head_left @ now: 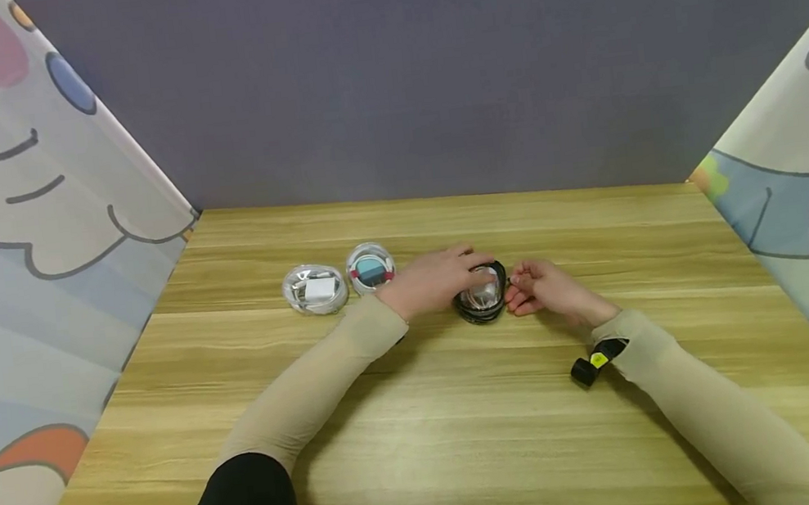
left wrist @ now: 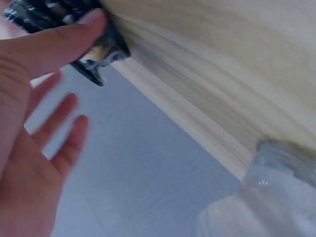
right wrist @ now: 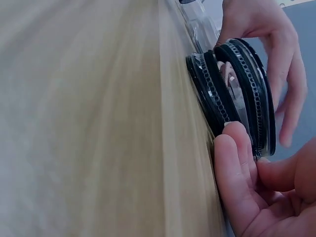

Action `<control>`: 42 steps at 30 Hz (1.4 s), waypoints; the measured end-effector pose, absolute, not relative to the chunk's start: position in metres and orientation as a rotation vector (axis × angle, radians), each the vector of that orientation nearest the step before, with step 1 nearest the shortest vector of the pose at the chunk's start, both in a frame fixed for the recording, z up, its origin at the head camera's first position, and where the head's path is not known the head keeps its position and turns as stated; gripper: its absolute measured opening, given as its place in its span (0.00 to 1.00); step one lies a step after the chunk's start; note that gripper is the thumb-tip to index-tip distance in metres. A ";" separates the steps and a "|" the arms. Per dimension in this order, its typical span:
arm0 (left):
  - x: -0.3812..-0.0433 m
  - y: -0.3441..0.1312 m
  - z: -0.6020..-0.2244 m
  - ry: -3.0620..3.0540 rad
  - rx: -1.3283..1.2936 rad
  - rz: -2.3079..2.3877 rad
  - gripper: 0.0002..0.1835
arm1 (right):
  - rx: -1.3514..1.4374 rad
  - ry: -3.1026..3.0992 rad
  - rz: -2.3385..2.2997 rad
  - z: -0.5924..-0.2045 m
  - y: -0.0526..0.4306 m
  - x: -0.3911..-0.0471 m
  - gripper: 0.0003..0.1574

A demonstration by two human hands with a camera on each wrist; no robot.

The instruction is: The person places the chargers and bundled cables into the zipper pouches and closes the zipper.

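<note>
A small round clear pouch [head_left: 482,297] with black zipper trim stands on the table, something pale and a clear bag-like piece inside. My left hand [head_left: 433,279] holds it from the left and far side, the thumb lying against its edge in the left wrist view. From the right, my right hand [head_left: 548,293] pinches at the zipper's end, where a small zipper pull [right wrist: 257,155] shows between thumb and fingers. In the right wrist view the black zipper bands [right wrist: 249,89] stand apart, with a gap between them. What the left fingertips touch is partly hidden.
Left of the hands lie two clear round pouches: one holds a white charger [head_left: 319,288] and cable, the other a blue-green block [head_left: 371,271] with a cable. A grey panel [head_left: 430,77] borders the wooden table's [head_left: 427,464] back. Cartoon-printed curtains [head_left: 3,311] flank it.
</note>
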State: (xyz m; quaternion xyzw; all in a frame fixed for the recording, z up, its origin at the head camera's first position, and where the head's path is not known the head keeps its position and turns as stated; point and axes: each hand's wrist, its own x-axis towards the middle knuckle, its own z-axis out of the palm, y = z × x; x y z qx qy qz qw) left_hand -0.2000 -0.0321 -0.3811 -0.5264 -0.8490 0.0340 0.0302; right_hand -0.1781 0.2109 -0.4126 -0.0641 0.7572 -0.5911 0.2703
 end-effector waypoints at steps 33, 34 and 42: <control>-0.199 -0.025 -0.376 -2.744 -1.559 0.051 0.38 | -0.302 2.067 -1.479 -0.410 0.215 -0.157 0.08; -0.199 -0.025 -0.376 -2.747 -1.558 0.049 0.39 | -0.303 2.058 -1.482 -0.409 0.215 -0.156 0.08; -0.199 -0.025 -0.378 -2.779 -1.526 -0.006 0.39 | -0.372 1.981 -1.474 -0.409 0.217 -0.147 0.09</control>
